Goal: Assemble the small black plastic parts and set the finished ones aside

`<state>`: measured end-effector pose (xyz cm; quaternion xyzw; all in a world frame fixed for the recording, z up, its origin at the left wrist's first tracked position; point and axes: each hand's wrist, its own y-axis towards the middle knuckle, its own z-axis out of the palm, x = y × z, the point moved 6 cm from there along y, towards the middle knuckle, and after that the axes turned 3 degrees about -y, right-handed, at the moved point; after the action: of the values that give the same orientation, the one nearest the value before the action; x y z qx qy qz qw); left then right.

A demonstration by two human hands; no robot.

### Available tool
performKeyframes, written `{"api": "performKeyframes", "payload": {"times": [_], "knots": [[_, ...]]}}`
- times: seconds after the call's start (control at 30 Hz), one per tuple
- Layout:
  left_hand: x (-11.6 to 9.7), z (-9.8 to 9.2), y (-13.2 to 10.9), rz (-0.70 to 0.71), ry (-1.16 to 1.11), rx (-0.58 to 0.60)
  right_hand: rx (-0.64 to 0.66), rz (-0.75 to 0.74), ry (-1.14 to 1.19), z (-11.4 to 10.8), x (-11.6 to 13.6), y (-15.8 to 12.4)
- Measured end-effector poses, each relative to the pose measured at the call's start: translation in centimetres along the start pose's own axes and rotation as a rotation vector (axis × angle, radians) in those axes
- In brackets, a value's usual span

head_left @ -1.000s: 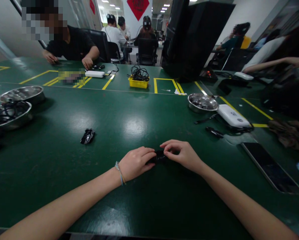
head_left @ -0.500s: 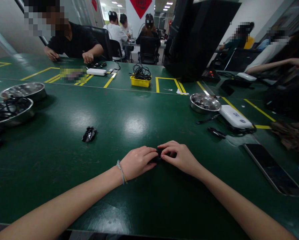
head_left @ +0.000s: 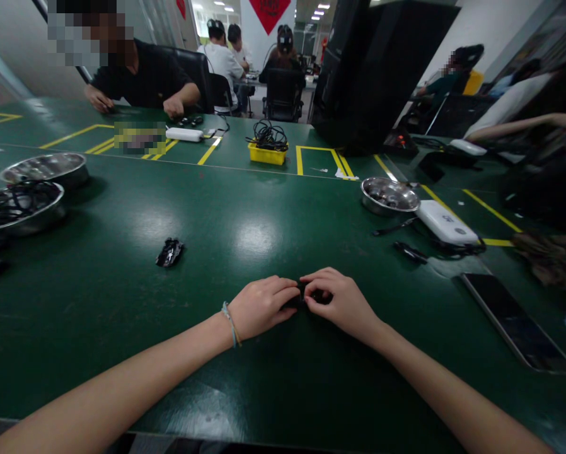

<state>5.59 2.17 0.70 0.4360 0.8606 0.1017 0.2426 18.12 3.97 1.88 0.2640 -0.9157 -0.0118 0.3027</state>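
Low over the green table (head_left: 207,208), my two hands meet fingertip to fingertip. My left hand (head_left: 264,304) is closed round a small black part (head_left: 294,302), most of which its fingers hide. Thumb and index finger of my right hand (head_left: 337,295) pinch at the right end of that same part. What kind of part it is I cannot make out. Left of my hands lies a crumpled-looking, shiny black piece (head_left: 170,252), touched by neither hand.
Metal bowls (head_left: 75,165) stand at the left, one holding black cables. Another bowl (head_left: 375,205) with small parts, a white power bank (head_left: 448,222) and a phone (head_left: 514,321) lie at the right. A yellow box (head_left: 267,154) of cable stands ahead. A person (head_left: 145,79) sits across the table.
Both hands keep nearly the same place on the black part; the right fingers shift very slightly. The view has moved a little.
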Motion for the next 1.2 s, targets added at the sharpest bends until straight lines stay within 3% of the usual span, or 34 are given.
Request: {"api": "performKeyframes", "payload": {"times": [0.33, 0.67, 1.2], "knots": [[0.3, -0.1, 0.2, -0.003, -0.003, 0.012, -0.039, -0.176, -0.191, -0.2, 0.6, -0.9], [0.6, -0.6, 0.5, 0.022, -0.015, 0.009, -0.027, -0.231, -0.233, -0.1, 0.3, -0.9], [0.8, -0.3, 0.4, 0.137, 0.096, -0.028, -0.157, -0.355, -0.266, -0.3, -0.1, -1.2]]}}
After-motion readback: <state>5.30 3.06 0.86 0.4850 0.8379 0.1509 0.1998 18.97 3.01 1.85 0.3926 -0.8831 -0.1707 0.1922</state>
